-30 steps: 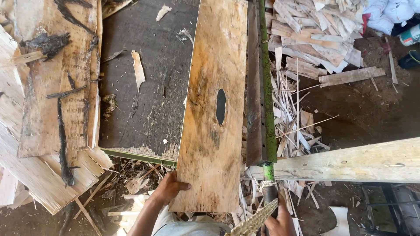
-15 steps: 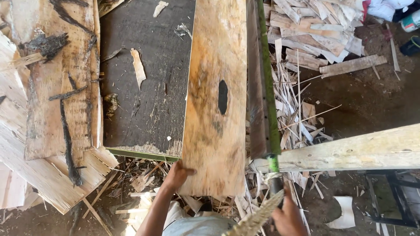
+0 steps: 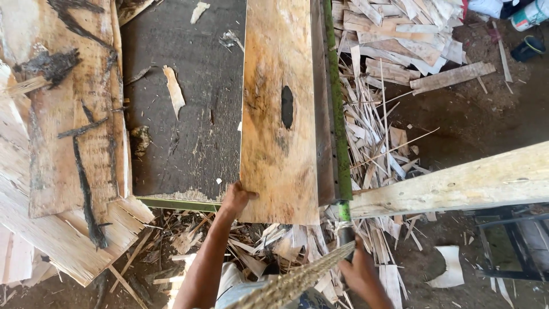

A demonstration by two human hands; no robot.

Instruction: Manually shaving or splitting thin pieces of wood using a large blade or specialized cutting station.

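Item: pale yellow-brown veneer sheet with a dark oval knot hole [image 3: 279, 114], long and narrow, thin, grain running lengthwise, stained darker around the hole. It lay on the dark grey, scuffed work table [image 3: 189, 114], its right edge against the green metal cutting bar [image 3: 337, 114], its near end overhanging the table edge.

Left hand [image 3: 235, 199]: fingers clamped on the sheet's near left corner. Right hand [image 3: 357, 272]: closed around the dark handle [image 3: 346, 232] at the bar's near end.

Handling note, as judgement: the sheet looked brittle, so it was best kept flat and square to the bar, pressure even, fingers well clear of the green edge.

Surrounding stock: stacked rough veneer sheets with black charred streaks [image 3: 68, 143] at left, splintery and frayed; heap of pale offcut strips [image 3: 389, 103] at right, thin and curled; squared pale timber beam [image 3: 457, 183] crossing at right; a fibrous braided strip [image 3: 291, 283] in the foreground; earth floor littered with shavings.
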